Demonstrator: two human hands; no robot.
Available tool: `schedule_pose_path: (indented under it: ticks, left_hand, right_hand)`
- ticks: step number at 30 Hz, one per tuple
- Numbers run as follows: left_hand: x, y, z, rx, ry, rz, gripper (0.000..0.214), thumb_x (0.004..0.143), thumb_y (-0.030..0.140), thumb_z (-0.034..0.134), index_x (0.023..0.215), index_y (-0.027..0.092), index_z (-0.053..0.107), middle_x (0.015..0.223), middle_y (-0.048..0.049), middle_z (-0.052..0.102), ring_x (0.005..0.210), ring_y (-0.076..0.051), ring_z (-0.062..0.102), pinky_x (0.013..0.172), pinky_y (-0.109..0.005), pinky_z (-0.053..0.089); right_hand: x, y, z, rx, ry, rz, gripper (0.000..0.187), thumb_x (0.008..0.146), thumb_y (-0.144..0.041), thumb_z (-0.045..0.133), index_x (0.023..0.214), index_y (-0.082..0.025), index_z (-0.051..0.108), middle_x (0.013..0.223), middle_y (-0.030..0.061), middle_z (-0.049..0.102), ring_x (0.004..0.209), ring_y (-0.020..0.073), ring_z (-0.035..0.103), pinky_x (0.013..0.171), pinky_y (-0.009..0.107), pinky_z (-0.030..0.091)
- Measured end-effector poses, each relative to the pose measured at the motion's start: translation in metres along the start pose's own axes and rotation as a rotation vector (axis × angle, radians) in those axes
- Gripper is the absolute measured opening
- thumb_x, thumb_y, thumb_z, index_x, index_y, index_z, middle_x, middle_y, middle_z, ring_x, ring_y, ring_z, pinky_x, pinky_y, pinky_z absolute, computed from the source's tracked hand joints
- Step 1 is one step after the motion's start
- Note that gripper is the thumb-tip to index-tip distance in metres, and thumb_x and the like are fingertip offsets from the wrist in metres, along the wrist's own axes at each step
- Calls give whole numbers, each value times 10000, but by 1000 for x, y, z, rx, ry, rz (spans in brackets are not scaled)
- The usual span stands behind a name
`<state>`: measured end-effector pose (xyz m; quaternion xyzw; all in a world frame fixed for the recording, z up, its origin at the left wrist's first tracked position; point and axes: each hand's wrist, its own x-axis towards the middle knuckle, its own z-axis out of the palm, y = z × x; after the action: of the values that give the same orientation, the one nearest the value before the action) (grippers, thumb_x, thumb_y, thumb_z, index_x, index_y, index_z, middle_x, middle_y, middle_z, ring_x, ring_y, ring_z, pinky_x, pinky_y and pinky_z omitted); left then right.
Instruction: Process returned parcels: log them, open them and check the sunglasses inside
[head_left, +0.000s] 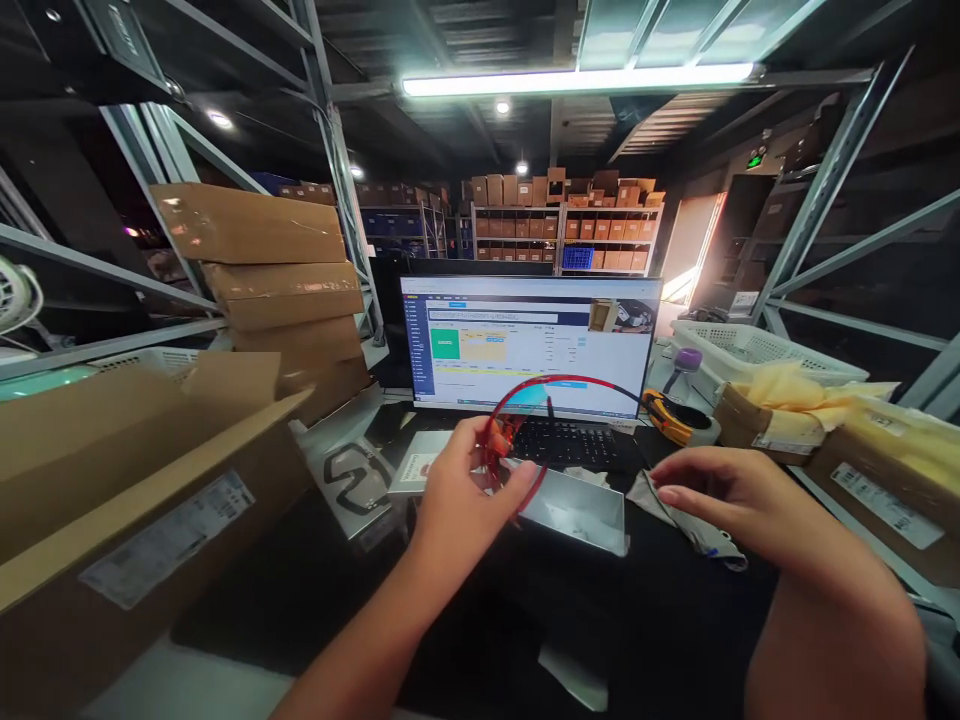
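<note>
Closed around a looped red cable (491,440) is my left hand (465,480), held over the desk in front of the monitor. The cable arcs to the right across the screen and turns black towards its far end. My right hand (727,495) hovers at the right with its thumb and fingers apart, holding nothing I can see. A crumpled light-grey cloth (697,530), perhaps a glove, lies just under its fingertips. Beneath the cable are a flat silvery box (577,510) and a black keyboard (570,440).
An open cardboard box (172,520) stands at left, with stacked cartons (285,290) behind it. The monitor (525,345) is ahead. A yellow-and-black tool (679,420), a white basket (765,350) and a labelled box (885,500) occupy the right side. A clear package (356,485) lies left of centre.
</note>
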<state>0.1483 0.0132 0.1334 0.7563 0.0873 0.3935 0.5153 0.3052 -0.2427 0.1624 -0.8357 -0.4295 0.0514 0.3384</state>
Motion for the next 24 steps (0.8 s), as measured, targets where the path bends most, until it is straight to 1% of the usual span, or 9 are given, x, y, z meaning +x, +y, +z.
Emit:
schedule_pose_path:
  ticks: [5,8,10,13,17,19,21,23,24]
  left_hand:
    - [-12,-1,13,112,-52,18,356,784,337,713,1094,244,564,963,-24,666,807,-166,663,712,-293,579]
    - [-11,-6,17,144,-84,68,351,799,292,690,1121,250,556,989,-24,675,861,-173,663,789,-322,574]
    - [-8,-7,16,124,-83,73,334,801,259,670,1114,244,555,985,-23,681,866,-170,664,821,-331,568]
    - [-5,-5,11,37,-48,75,324,807,257,661,1107,237,539,962,-21,680,843,-161,668,787,-312,575]
    - [-5,-5,6,27,74,157,333,802,244,665,1107,237,530,947,-1,681,791,-137,666,740,-277,576]
    - [-5,-7,6,168,139,243,368,774,207,682,1119,245,556,944,15,691,790,-137,670,755,-278,565]
    - [-6,-9,8,344,163,360,396,748,173,697,1119,253,582,945,19,706,814,-157,679,748,-284,550]
    - [-8,-11,11,473,143,476,392,743,157,704,1109,248,597,945,10,720,831,-179,688,722,-289,538]
    - [-9,-11,13,510,124,519,386,746,152,703,1107,241,599,944,5,725,829,-186,691,712,-292,534]
  right_hand:
    - [10,-38,43,467,52,-72,583,799,-507,734,1297,-229,613,1113,95,711,668,121,641,563,248,513]
    - [29,-52,69,683,-8,-121,442,816,-537,702,1083,-189,649,886,39,690,499,66,533,469,217,436]
    - [36,-48,70,705,-6,-91,402,832,-568,671,880,-171,632,695,-6,627,450,57,472,446,208,390]
    - [33,-28,51,492,-3,-17,402,847,-566,648,938,-175,659,738,17,674,507,88,530,493,227,428]
    - [7,-1,16,-88,71,79,420,825,-548,670,1111,-244,715,957,46,756,715,176,670,622,282,503]
    - [-6,5,4,-232,190,123,443,830,-592,647,1110,-257,720,958,44,767,729,196,690,628,297,511]
    - [-14,4,-1,-298,406,131,478,854,-608,612,1158,-250,699,944,51,771,686,197,690,603,304,507]
    - [-17,-5,3,-322,597,72,478,870,-566,619,1220,-245,672,967,59,770,635,184,675,584,304,501]
    - [-17,-11,7,-311,623,15,463,879,-527,629,1248,-248,659,996,59,768,630,174,671,592,301,506]
